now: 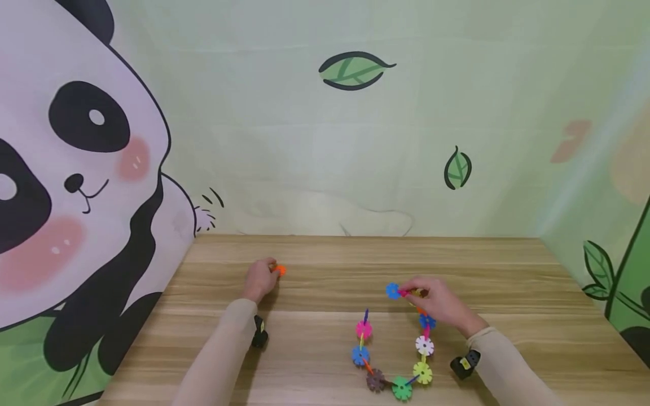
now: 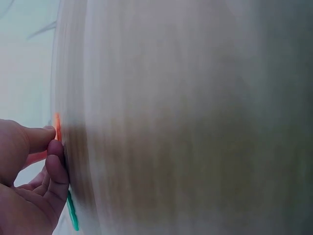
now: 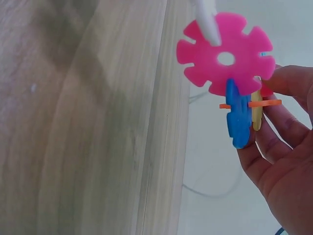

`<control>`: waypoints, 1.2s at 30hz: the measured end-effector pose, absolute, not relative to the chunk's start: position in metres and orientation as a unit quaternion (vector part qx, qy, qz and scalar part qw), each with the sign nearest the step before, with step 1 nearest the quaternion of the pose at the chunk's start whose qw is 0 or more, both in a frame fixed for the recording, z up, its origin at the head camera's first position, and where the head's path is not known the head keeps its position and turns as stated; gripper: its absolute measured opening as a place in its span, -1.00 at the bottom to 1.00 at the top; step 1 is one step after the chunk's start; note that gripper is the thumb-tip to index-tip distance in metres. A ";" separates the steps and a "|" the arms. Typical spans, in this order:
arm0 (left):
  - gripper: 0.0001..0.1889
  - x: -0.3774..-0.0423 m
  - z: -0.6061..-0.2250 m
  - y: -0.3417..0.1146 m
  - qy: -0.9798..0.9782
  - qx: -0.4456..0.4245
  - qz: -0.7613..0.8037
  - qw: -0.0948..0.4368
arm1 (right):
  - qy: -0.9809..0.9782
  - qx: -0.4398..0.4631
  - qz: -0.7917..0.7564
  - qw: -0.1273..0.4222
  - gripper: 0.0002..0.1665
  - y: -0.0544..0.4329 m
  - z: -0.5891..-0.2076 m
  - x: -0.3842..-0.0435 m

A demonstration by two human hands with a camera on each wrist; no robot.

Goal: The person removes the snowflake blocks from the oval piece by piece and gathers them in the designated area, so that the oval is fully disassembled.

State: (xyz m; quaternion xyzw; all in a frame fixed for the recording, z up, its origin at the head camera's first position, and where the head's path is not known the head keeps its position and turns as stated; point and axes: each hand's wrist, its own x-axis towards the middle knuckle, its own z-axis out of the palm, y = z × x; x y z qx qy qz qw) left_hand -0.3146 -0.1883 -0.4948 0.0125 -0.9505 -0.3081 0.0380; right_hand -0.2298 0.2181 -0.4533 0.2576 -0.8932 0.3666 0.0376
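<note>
At the left back of the table my left hand (image 1: 260, 279) pinches an orange notched interlocking disc (image 1: 281, 270) between thumb and fingertips. The left wrist view also has a green disc edge (image 2: 73, 211) sticking out below those fingers. My right hand (image 1: 440, 299) pinches one end of a chain of interlocking discs, with a light blue disc (image 1: 392, 291) at its tip. From there the chain curves down past a white disc (image 1: 424, 345) and a green disc (image 1: 402, 388), then up to a pink disc (image 1: 363, 329). Fingers partly hide the held links, near a pink disc (image 3: 244, 44).
The wooden table (image 1: 315, 293) meets a printed wall (image 1: 284, 141) at its back edge. A black wrist camera (image 1: 260, 332) sits on the left wrist and another camera (image 1: 464, 365) on the right. The chain forms a U in front of the right hand.
</note>
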 end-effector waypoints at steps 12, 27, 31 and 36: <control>-0.67 -0.302 -0.474 -0.165 -0.939 -0.045 -0.336 0.055 | -0.892 0.267 0.363 0.040 -0.77 0.216 -0.454 -0.231; -0.73 -0.260 -0.448 -0.062 -0.856 -0.173 -0.483 -0.067 | -0.898 0.255 0.359 0.027 -0.86 0.212 -0.453 -0.232; -0.67 -0.253 -0.451 -0.040 -0.842 -0.179 -0.497 -0.108 | -0.898 0.252 0.359 0.025 -0.87 0.209 -0.452 -0.232; -0.63 -0.250 -0.453 -0.022 -0.819 -0.161 -0.531 -0.149 | -0.889 0.269 0.369 0.027 -0.87 0.204 -0.450 -0.232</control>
